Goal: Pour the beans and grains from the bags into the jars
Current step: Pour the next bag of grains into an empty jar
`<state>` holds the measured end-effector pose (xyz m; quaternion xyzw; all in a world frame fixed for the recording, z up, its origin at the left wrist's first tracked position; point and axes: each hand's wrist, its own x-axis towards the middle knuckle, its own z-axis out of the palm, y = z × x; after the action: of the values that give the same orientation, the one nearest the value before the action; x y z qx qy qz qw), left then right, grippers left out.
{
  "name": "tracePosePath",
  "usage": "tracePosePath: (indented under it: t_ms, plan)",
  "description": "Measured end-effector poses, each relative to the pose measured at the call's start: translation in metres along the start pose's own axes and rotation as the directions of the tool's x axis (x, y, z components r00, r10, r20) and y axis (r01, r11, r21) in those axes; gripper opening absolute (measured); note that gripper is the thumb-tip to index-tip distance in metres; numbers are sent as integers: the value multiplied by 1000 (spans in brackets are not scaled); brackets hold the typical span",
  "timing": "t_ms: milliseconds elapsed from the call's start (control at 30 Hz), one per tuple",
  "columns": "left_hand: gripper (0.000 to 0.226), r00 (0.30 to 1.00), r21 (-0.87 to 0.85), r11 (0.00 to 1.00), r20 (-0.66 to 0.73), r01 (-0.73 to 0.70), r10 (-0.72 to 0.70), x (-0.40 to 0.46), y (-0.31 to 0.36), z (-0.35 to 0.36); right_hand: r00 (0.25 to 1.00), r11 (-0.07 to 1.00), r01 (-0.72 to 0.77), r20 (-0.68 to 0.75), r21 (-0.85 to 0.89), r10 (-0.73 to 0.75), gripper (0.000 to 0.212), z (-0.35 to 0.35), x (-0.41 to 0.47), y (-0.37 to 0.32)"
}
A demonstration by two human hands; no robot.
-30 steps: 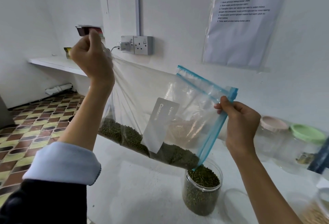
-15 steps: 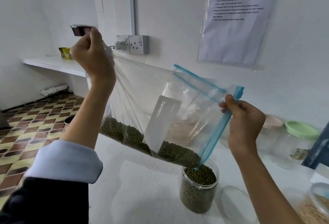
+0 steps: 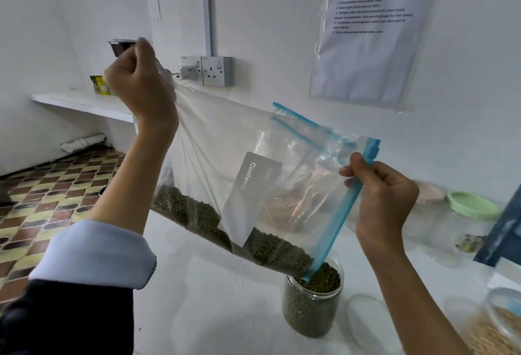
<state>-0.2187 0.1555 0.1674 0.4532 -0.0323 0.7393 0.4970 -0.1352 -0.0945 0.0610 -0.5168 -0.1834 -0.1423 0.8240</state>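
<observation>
Over the white bench's (image 3: 225, 312) near edge, you're mid-pour: left hand (image 3: 138, 83) fingers grip the clear zip-top plastic bag's (image 3: 239, 140) raised corner, right hand (image 3: 383, 199) pinches its blue seal. Green beans (image 3: 197, 213) slide into the nearly full clear round jar (image 3: 311, 306); ease off before overflow.

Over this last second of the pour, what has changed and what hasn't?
Little visibly changed. The left hand still holds up the clear zip bag by its bottom corner, the right hand keeps its grip on the blue zip edge, and the bag's mouth remains in the open green-bean jar.
</observation>
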Motion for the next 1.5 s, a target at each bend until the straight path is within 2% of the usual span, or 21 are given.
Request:
tracePosePath:
  t_ms: [167,500,833,1167,1500]
  plan:
    - [40,1000,-19,1000,-14,-7,7,5,1,-4,1000,1000,-22,6,-8,22,23,5,-2,1]
    - [40,999,81,996,-24,-37,39,9,3,-15,998,998,-37,58,-46,39,22,13,-1,6]
    - [42,997,49,998,-68,-40,44,9,7,-14,999,999,-26,-38,-48,25,20,18,8,23]
    - [40,995,85,995,-79,-54,61,9,0,-17,999,991,-10,37,-136,15,17,20,18,27]
    - [40,997,51,998,-74,-24,28,3,-3,-8,1000,991,-17,-14,-131,16,20,13,27,28]
